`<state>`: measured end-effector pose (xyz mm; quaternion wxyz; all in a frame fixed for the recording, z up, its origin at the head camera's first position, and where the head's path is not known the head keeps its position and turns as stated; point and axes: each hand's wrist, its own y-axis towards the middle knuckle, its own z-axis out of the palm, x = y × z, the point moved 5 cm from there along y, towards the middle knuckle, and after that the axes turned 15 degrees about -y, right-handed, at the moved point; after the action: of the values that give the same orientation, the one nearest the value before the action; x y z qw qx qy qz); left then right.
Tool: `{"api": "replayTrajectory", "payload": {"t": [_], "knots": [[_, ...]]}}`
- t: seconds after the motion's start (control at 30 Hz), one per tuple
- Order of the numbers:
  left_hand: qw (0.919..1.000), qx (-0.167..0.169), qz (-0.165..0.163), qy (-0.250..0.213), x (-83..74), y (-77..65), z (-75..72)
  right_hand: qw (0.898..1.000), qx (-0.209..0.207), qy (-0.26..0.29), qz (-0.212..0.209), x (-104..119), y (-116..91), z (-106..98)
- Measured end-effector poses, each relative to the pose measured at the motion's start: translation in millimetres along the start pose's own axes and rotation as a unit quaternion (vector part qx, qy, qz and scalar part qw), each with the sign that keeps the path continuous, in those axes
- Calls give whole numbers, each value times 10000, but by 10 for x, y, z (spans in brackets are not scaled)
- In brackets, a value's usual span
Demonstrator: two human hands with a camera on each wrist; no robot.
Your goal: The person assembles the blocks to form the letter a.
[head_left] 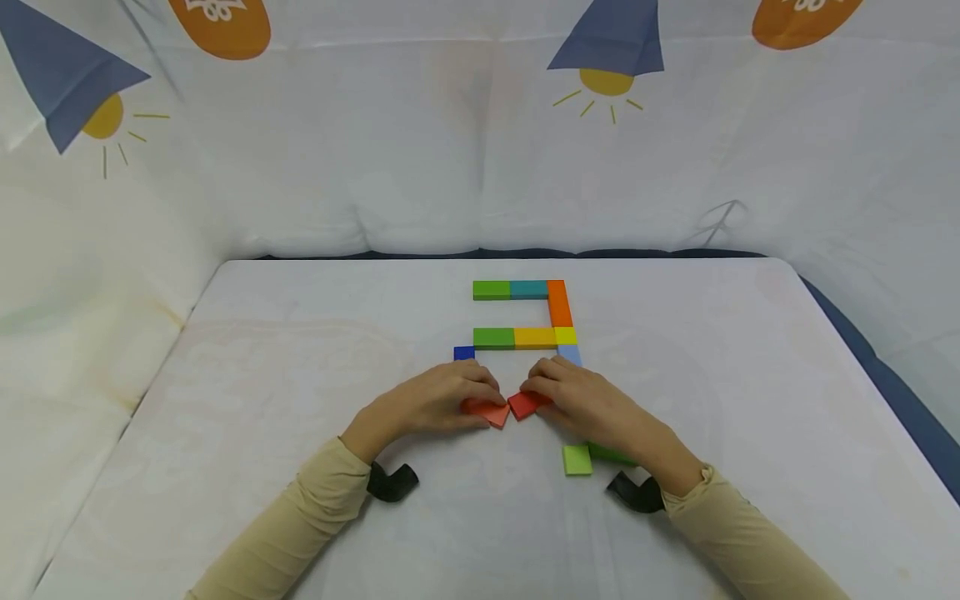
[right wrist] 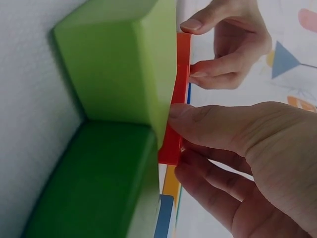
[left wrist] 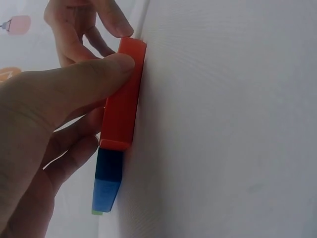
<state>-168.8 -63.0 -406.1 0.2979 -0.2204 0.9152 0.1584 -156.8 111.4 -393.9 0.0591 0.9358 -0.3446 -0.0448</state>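
The left hand (head_left: 442,400) is pinching a smooth, oblong orange-red block (head_left: 495,415); the right hand (head_left: 585,396) is pinching a flat-faced red block (head_left: 523,406).

1. Salmon-red block (head_left: 493,415): elongated, straight-edged; pinched in left hand (head_left: 442,398), set aslant, inner end towards right hand (head_left: 581,400).
2. Red block (head_left: 523,405): deeper shade, partly finger-covered; pinched in right hand, slanting the opposite way.
3. Inner corners close together between hands; contact unclear.
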Motion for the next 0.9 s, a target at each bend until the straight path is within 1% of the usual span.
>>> {"api": "replayTrajectory", "payload": {"t": [0.33, 0.57, 0.8, 0.9], "knots": [[10000, -33, -20, 11, 2, 2, 10, 10000, 16, 97, 15, -24, 1, 20], [10000, -72, 55, 0, 0, 4, 19, 10000, -12, 98, -4, -23, 0, 16], [10000, -55, 4, -15, 1, 2, 20, 9999, 19, 121, -13, -26, 1, 14], [10000, -69, -5, -6, 1, 0, 17, 9998, 35, 210, -9, -27, -5, 3]]}}
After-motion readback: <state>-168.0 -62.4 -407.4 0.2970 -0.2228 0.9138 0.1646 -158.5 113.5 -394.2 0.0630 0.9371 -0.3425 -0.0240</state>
